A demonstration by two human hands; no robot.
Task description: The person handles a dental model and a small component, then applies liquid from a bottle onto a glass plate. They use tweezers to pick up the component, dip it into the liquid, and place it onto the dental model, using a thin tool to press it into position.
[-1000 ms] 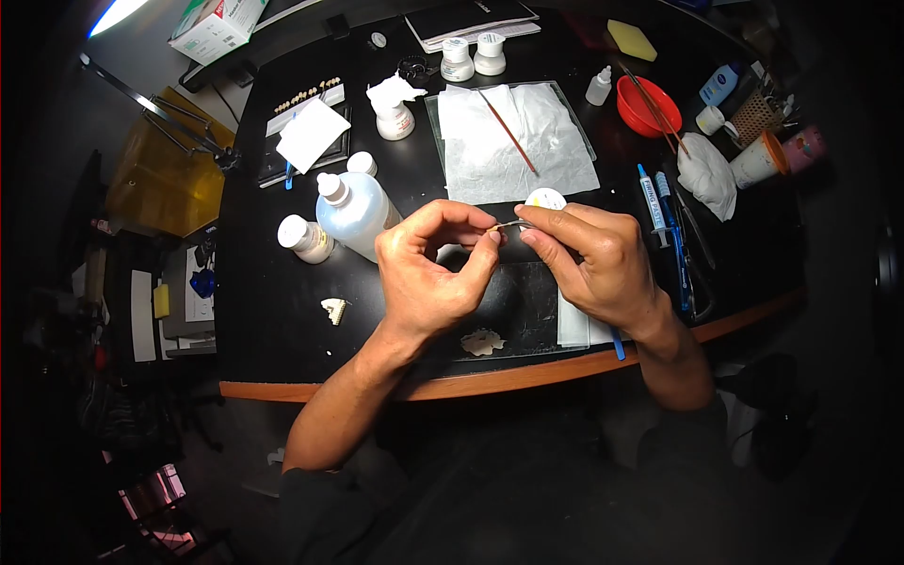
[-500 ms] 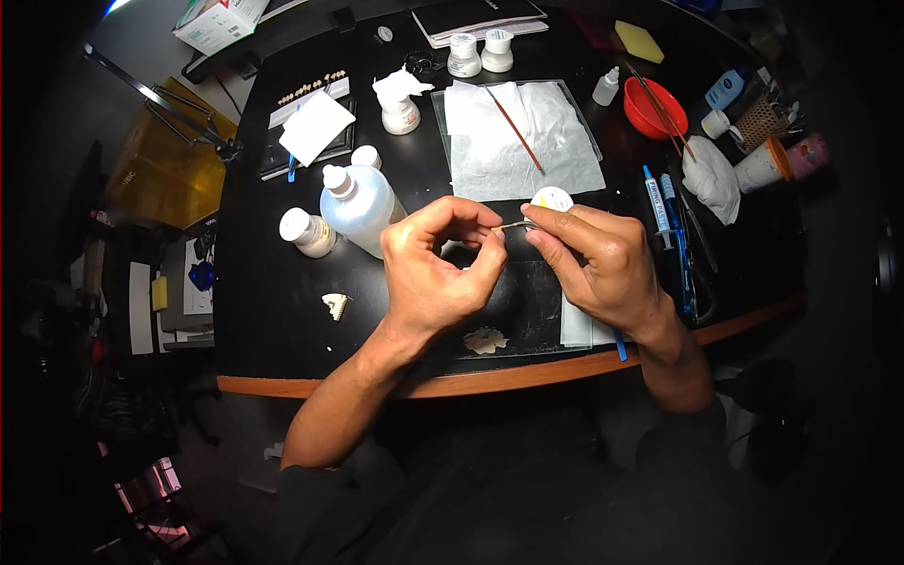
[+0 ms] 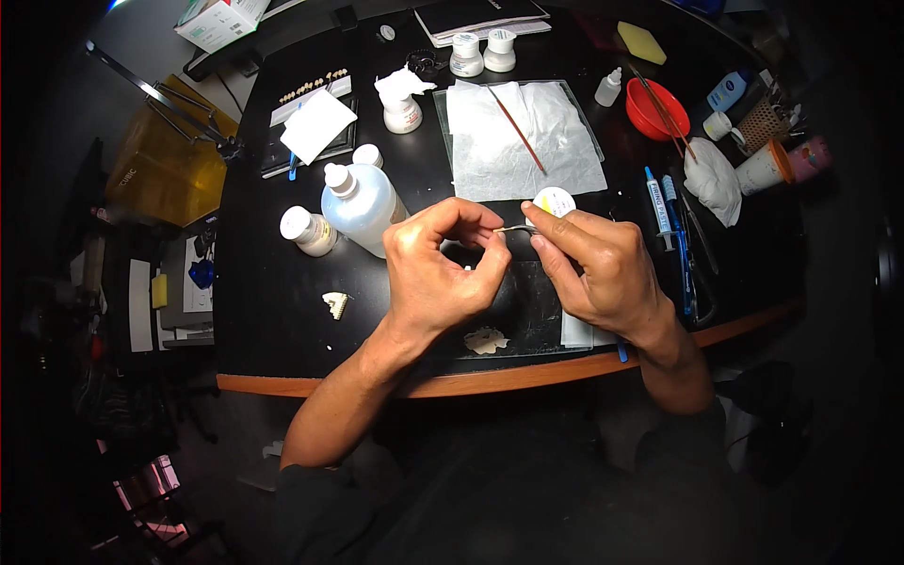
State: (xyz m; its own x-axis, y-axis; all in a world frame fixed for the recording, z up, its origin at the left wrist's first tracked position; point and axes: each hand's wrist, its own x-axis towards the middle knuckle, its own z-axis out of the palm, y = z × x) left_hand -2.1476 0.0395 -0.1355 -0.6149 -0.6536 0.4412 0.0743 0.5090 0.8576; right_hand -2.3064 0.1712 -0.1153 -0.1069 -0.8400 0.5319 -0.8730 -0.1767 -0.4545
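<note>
Near edge: one black bench [image 3: 273, 350] with a wood-coloured front strip. Just in from it, one irregular beige patch [image 3: 486, 341], left of a whitish flat strip [image 3: 576, 327] that lies partly below the right hand [image 3: 607, 268]. To the left, one small cream toothed piece [image 3: 334, 304].

Centre: left hand [image 3: 441, 264], thumb and forefinger pinched on a small pale piece [image 3: 501, 230], too small to identify. Right hand, fingers closed on a thin curved metal instrument [image 3: 523, 229], which reaches left to the pale piece between the two hands. Both are held above the bench. Just beyond the right hand, one round white-lidded container [image 3: 554, 201], partly hidden.

Left of the left hand: one large translucent bottle [image 3: 360, 211] with a white cap; beside it, one lidded jar [image 3: 308, 232]. Right side: one blue syringe marked FIRING PASTE [image 3: 658, 209] and one crumpled white cloth [image 3: 713, 184].

Farther: one thin brush [image 3: 517, 130] on white tissue [image 3: 480, 155]; one red bowl [image 3: 650, 118] with sticks leaning across it; one small dropper bottle [image 3: 608, 89].

Far: two white-lidded jars, side by side; one yellow sponge [image 3: 642, 43].
</note>
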